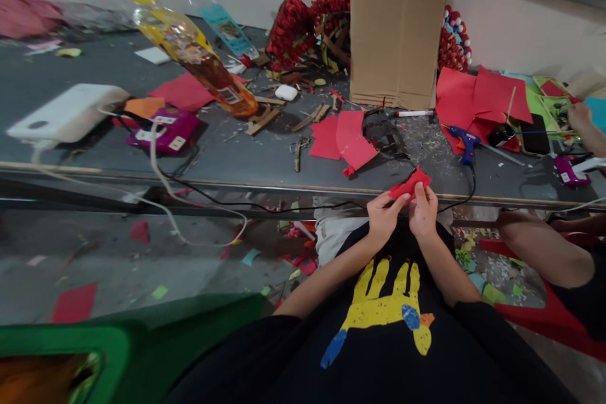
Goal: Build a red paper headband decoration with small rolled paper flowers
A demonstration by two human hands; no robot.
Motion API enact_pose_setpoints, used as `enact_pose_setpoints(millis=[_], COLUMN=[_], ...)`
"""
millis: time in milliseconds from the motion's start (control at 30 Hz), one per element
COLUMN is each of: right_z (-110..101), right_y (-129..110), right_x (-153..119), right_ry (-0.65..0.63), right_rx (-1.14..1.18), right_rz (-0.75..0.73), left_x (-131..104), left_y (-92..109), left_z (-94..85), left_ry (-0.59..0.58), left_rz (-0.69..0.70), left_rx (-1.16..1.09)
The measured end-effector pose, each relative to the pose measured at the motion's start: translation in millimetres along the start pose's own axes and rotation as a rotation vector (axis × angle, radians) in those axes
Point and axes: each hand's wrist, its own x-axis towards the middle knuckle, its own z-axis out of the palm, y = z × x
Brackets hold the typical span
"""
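A small folded piece of red paper (pixel 408 185) is pinched between my two hands at the table's front edge. My left hand (pixel 384 218) grips its left side with thumb and fingers. On the right end, my right hand (pixel 423 211) presses with the thumb on top. Just beyond my hands, cut pieces of red paper (pixel 353 142) lie on the dark table (pixel 265 167). A blue hot glue gun (pixel 466 142) rests to the right, its black cord hanging over the edge. A marker (pixel 414 113) lies farther back.
A tall cardboard piece (pixel 400 25) stands at the back. Left are a bottle of brown liquid (pixel 208 69), a blue-capped bottle (pixel 227 28), a white power bank (pixel 69 112) and a purple power strip (pixel 165 131) with cables. Another person's hand (pixel 581 117) works at right, above another purple strip (pixel 570 170).
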Motion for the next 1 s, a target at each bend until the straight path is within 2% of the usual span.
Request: enact_pose_setpoints(millis=[267, 433, 700, 800, 933, 1000], right_z=[1.5, 2.9, 4.6, 3.6, 0.0, -1.8], right_y=[2.0, 2.3, -0.9, -1.9, -4.0, -4.6], right_x=[-1.2, -1.3, -2.7, -3.7, -5.5, -5.9], right_ry=[0.038, 0.078, 0.115, 0.108, 0.090, 0.084], right_rx=[-0.006, 0.068, 0.039, 0.019, -0.042, -0.056], right_rz=[-0.003, 0.028, 0.006, -0.012, -0.018, -0.045], left_x=[-1.1, -2.2, -2.6, -2.6, -3.9, -4.9], left_y=[3.1, 3.7, 6.4, 4.7, 2.8, 3.4], left_z=[-0.5, -0.9, -0.5, 1.0, 4.8, 6.3], left_ry=[0.000, -0.005, -0.005, -0.024, -0.125, -0.160], left_rz=[0.042, 0.051, 0.056, -0.019, -0.208, -0.238], left_rx=[0.037, 0.083, 0.053, -0.035, -0.184, -0.189])
